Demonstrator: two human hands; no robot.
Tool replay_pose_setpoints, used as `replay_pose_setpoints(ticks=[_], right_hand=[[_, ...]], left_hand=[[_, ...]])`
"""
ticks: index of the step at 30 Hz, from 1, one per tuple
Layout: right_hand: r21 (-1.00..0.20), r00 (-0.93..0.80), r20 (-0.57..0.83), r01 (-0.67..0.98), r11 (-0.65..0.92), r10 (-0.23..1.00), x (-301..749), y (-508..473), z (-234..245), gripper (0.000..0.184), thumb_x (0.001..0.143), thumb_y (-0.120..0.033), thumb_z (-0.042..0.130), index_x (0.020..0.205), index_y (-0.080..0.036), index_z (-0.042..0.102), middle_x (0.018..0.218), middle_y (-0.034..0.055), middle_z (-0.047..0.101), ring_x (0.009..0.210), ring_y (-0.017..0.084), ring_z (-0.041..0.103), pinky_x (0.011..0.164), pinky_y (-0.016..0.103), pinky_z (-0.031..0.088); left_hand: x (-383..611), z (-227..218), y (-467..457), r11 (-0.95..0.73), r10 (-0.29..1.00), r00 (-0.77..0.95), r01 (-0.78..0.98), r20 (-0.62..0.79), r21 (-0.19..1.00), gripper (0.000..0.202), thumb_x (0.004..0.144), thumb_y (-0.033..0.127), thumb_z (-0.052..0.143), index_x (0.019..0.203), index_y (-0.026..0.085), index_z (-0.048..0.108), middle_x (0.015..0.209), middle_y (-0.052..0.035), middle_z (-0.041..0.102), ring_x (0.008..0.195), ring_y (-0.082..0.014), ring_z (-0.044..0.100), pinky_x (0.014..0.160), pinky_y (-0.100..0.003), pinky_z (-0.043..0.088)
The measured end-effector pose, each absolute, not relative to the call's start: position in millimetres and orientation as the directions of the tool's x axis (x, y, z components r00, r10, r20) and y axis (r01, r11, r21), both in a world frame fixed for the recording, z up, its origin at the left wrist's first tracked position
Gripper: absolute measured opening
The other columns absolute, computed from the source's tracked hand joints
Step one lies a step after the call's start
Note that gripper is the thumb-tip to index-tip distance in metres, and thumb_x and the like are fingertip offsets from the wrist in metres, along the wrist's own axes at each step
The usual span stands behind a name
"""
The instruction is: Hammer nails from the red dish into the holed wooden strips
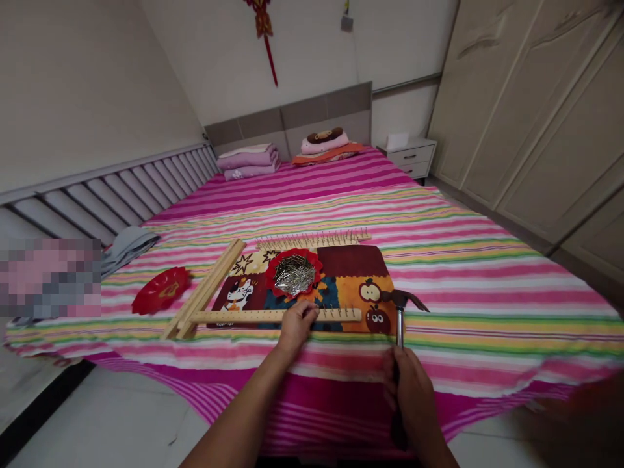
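My right hand [412, 390] is wrapped around the dark handle of a claw hammer [400, 318], whose head is raised to the right of a wooden strip [263, 316]. My left hand [296, 327] rests on that strip, thumb and forefinger pinched on a nail that the fingers mostly hide. To the right of the fingers several nails [341, 312] stand upright in the strip; to the left run small holes. Just beyond, a red scalloped dish [277, 286] holds a heap of loose nails [295, 273]. Under strip and dish lies a patterned mat [353, 261].
Behind the mat lies another strip [312, 240] full of upright nails. Plain wooden strips [207, 289] lie at the left, by a red plate [162, 289]. Grey cloth [129, 247] is farther left. Folded bedding [248, 159] sits at the bed's head.
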State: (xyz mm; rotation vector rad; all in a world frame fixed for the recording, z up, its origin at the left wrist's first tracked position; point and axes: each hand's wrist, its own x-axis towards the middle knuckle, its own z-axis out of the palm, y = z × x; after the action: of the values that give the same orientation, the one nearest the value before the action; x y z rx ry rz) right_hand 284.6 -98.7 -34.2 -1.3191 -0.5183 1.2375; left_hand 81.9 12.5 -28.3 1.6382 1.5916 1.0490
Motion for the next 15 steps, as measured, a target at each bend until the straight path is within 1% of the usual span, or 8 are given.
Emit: replay_pose_setpoints(ticks=[2, 4, 6, 7, 8, 10, 13, 15], right_hand=[[-0.873, 0.341, -0.4, -0.423, -0.242, 0.851, 290, -96, -42, 0.035, 0.077, -0.056, 0.055, 0.073, -0.022, 0.049, 0.052, -0.0083, 0.042, 0.036, 0.007, 0.033, 0.027, 0.017, 0.027], [-0.852, 0.332, -0.426, -0.461, -0.25, 0.841, 293, -94, -49, 0.037, 0.074, -0.058, 0.056, 0.076, -0.021, 0.05, 0.052, -0.0084, 0.042, 0.035, 0.007, 0.032, 0.026, 0.017, 0.026], [-0.842, 0.313, -0.435, -0.475, -0.257, 0.844, 295, -93, -54, 0.037, 0.073, -0.058, 0.057, 0.076, -0.021, 0.051, 0.052, -0.0083, 0.042, 0.035, 0.007, 0.032, 0.025, 0.017, 0.026], [-0.841, 0.309, -0.435, -0.475, -0.259, 0.846, 295, -93, -55, 0.037, 0.073, -0.058, 0.057, 0.076, -0.021, 0.051, 0.052, -0.0084, 0.042, 0.035, 0.007, 0.032, 0.025, 0.017, 0.026], [-0.843, 0.307, -0.433, -0.472, -0.259, 0.848, 296, -93, -55, 0.037, 0.073, -0.057, 0.057, 0.076, -0.021, 0.051, 0.052, -0.0083, 0.042, 0.035, 0.007, 0.032, 0.026, 0.017, 0.026], [-0.842, 0.302, -0.433, -0.471, -0.262, 0.849, 296, -93, -54, 0.036, 0.073, -0.057, 0.057, 0.075, -0.021, 0.051, 0.052, -0.0082, 0.042, 0.036, 0.007, 0.032, 0.026, 0.016, 0.026], [-0.842, 0.3, -0.431, -0.473, -0.26, 0.851, 296, -94, -51, 0.035, 0.075, -0.056, 0.056, 0.076, -0.022, 0.051, 0.053, -0.008, 0.042, 0.037, 0.007, 0.033, 0.027, 0.016, 0.027], [-0.84, 0.298, -0.437, -0.473, -0.267, 0.849, 296, -94, -49, 0.034, 0.075, -0.055, 0.056, 0.074, -0.022, 0.051, 0.054, -0.008, 0.042, 0.037, 0.006, 0.032, 0.027, 0.016, 0.026]], left_hand=[[80, -29, 12, -0.051, 0.995, -0.05, 0.473, 0.084, 0.88, 0.015, 0.069, 0.028, 0.06, 0.076, 0.017, 0.066, 0.069, -0.0003, 0.062, 0.065, -0.013, 0.055, 0.063, -0.023, 0.043], [75, -24, 14, -0.034, 0.996, -0.06, 0.466, 0.07, 0.884, 0.017, 0.07, 0.028, 0.059, 0.081, 0.017, 0.067, 0.071, -0.0008, 0.063, 0.065, -0.0131, 0.056, 0.063, -0.023, 0.044], [68, -13, 18, -0.047, 0.987, -0.104, 0.529, 0.119, 0.847, 0.018, 0.074, 0.028, 0.055, 0.083, 0.018, 0.067, 0.074, -0.0013, 0.065, 0.069, -0.0136, 0.058, 0.067, -0.024, 0.045], [64, -5, 22, -0.049, 0.978, -0.137, 0.592, 0.161, 0.804, 0.018, 0.076, 0.028, 0.054, 0.083, 0.019, 0.067, 0.077, -0.0015, 0.066, 0.072, -0.014, 0.058, 0.07, -0.024, 0.045], [62, 4, 27, -0.037, 0.963, -0.173, 0.671, 0.205, 0.741, 0.017, 0.078, 0.028, 0.053, 0.083, 0.02, 0.067, 0.08, -0.0018, 0.066, 0.076, -0.0147, 0.059, 0.073, -0.025, 0.045], [58, 20, 40, 0.042, 0.949, -0.206, 0.835, 0.241, 0.549, 0.017, 0.078, 0.025, 0.053, 0.082, 0.02, 0.068, 0.087, -0.0043, 0.067, 0.084, -0.0172, 0.059, 0.077, -0.026, 0.044], [62, 35, 60, 0.146, 0.969, -0.196, 0.947, 0.154, 0.286, 0.023, 0.08, 0.027, 0.05, 0.081, 0.017, 0.071, 0.093, -0.0111, 0.066, 0.09, -0.0219, 0.06, 0.078, -0.028, 0.043], [69, 35, 71, 0.189, 0.976, -0.206, 0.961, 0.07, 0.2, 0.027, 0.08, 0.033, 0.051, 0.081, 0.016, 0.072, 0.096, -0.0142, 0.067, 0.091, -0.0242, 0.062, 0.076, -0.029, 0.044]])
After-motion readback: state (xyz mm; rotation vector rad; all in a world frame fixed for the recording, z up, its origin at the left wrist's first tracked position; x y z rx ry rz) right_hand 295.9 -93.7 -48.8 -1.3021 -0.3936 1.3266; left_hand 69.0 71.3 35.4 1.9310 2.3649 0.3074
